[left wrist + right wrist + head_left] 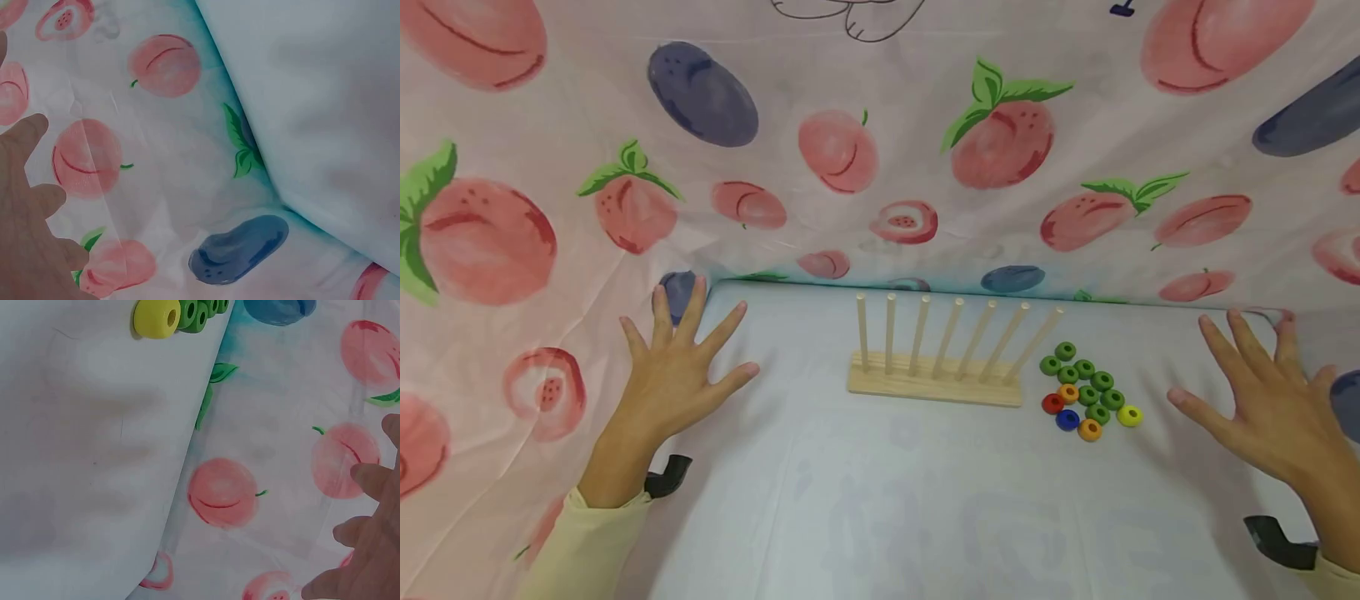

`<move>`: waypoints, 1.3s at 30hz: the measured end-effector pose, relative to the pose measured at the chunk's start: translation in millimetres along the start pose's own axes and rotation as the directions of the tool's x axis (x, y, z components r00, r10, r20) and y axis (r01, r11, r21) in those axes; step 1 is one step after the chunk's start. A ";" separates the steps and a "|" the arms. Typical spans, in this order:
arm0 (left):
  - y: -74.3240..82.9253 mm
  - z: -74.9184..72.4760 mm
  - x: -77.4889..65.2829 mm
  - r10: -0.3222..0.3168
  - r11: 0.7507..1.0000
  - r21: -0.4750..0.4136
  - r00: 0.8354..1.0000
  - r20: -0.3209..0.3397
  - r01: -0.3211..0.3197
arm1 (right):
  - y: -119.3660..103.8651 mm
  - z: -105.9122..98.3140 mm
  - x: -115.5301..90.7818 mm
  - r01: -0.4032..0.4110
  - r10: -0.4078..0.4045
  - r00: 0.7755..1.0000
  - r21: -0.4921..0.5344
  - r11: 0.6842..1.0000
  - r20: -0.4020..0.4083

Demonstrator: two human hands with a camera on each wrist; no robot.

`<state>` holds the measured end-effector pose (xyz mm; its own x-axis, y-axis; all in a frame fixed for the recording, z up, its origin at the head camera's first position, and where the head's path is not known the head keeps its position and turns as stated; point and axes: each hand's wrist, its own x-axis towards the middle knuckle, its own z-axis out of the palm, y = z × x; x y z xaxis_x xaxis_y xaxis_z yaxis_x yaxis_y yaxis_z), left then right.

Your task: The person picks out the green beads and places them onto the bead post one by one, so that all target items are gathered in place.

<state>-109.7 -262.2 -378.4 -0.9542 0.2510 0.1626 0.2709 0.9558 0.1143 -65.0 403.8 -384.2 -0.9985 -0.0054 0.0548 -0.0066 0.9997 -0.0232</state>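
Observation:
My left hand (672, 379) is held above the left side of the white table with its fingers spread, holding nothing. On the other side, my right hand (1277, 400) is spread too, to the right of the beads, and touches none of them. Between the hands stands a wooden rack (934, 385) with several upright pegs, all bare. Beside it on the right lies a loose cluster of ring beads: several green beads (1087, 395), two orange beads (1090, 430), a red bead (1053, 403), a blue bead (1067, 419) and a yellow bead (1130, 416).
The white table (880, 500) ends at a back edge just behind the rack. A fruit-patterned cloth (910, 158) hangs behind and at both sides. Black straps (668, 477) are at both wrists.

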 end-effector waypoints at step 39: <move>51.0 110.4 62.9 -0.044 0.401 -0.870 0.954 0.296 0.288 | 3.4 70.8 40.3 -0.150 -0.013 0.961 0.564 0.812 0.275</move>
<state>-169.9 -180.8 -470.5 -0.9600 0.2425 -0.1401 -0.0565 0.3225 0.9449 -109.2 405.3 -452.7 -0.9749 -0.0245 -0.2213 0.1138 0.7993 -0.5901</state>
